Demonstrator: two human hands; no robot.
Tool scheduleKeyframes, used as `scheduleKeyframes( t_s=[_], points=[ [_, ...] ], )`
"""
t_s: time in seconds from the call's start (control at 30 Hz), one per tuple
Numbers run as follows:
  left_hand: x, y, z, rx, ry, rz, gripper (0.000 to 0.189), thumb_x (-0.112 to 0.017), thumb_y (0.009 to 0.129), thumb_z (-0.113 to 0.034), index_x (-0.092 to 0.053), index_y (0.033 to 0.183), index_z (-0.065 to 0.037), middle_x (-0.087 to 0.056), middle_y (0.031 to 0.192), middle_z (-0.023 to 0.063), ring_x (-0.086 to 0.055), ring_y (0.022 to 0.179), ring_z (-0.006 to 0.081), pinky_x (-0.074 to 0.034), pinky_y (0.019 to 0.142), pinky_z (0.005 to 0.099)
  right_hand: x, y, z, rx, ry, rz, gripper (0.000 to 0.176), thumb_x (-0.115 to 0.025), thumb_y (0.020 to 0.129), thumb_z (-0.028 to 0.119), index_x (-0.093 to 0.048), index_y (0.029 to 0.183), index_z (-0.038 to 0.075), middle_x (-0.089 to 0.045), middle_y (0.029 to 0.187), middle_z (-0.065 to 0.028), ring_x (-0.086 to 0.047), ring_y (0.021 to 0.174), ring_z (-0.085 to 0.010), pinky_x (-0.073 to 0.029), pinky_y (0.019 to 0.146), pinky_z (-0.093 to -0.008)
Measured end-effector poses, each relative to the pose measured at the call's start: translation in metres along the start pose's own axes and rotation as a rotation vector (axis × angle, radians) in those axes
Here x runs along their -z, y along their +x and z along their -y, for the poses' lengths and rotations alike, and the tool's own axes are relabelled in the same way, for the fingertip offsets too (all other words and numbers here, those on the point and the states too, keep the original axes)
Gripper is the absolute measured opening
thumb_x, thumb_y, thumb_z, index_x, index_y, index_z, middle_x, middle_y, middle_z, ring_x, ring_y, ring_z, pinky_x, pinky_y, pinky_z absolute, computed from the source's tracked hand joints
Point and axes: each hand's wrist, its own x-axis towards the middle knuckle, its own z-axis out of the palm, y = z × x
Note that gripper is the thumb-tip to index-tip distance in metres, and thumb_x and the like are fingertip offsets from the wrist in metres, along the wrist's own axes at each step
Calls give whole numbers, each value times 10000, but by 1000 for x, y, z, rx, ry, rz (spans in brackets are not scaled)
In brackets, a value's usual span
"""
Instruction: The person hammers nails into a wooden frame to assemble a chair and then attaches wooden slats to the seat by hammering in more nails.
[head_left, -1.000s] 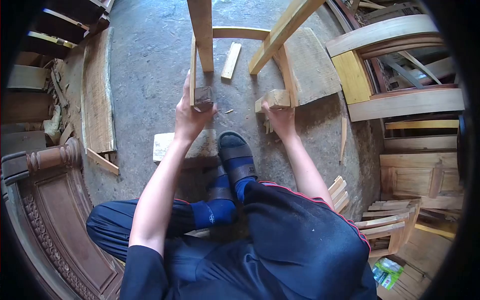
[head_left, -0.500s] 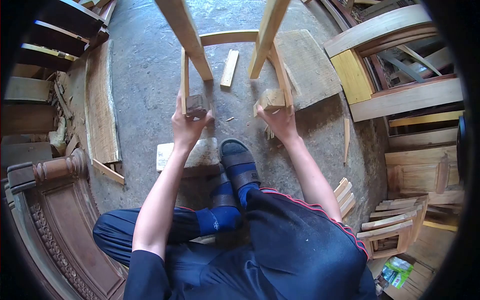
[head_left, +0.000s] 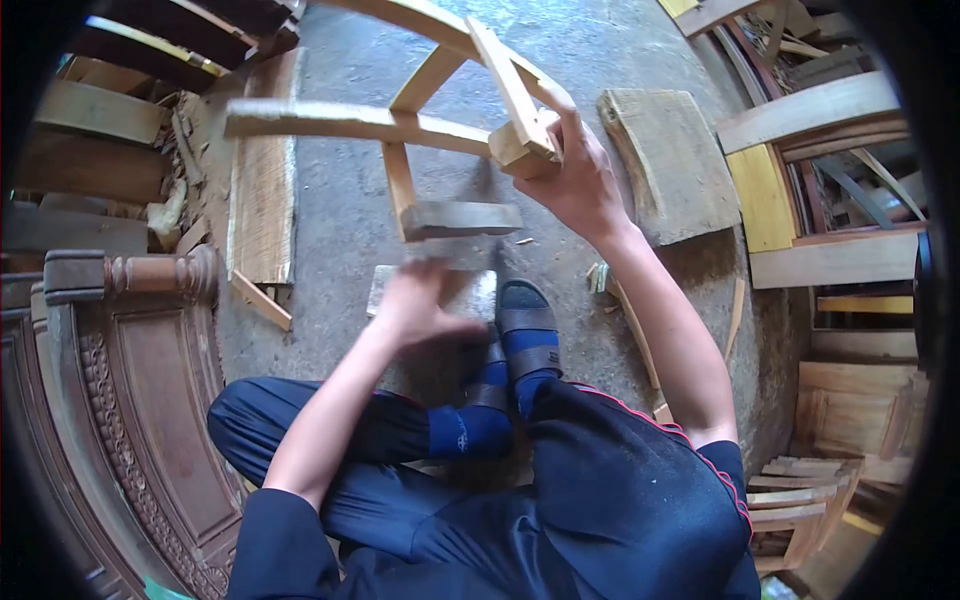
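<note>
Grey workshop floor [head_left: 340,200], timber stacked along both sides; one wooden frame [head_left: 430,130] under handling in front of me.

My right hand [head_left: 582,190] is closed around a block-like corner of the frame, fingers over its outer side. My left hand [head_left: 412,305] is released, blurred, thumb spread from the fingers; it is nearest a pale block [head_left: 474,290], contact with which I cannot determine. Frame position: tilted ahead of my feet, one beam crossing in front of a rough plank [head_left: 263,220] on the left. On the right lies a broad slab [head_left: 675,165]. A carved panel [head_left: 150,400] stands at my left.
</note>
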Motion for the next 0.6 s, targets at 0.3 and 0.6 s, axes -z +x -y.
scheduleKeyframes(
  t_s=[0.3,0.6],
  points=[
    [-37,-9,6,-149,98,-120,1173,-969,593,-477,-433,1534,-25,-535,1391,209,-546,1321,418,-426,1159,499,-46,20,34,318,-60,35,1020,-954,678,107,-442,1560,133,-699,1256,-191,-658,1213,-400,-545,1031,-501],
    [-18,-27,18,-187,32,-369,1056,-981,598,-450,-478,1400,19,-560,1322,221,-564,1220,420,-475,1076,504,-49,65,16,277,-257,-50,811,-916,765,211,-508,1465,170,-714,1146,-147,-680,1166,-369,-543,964,-508]
  ],
)
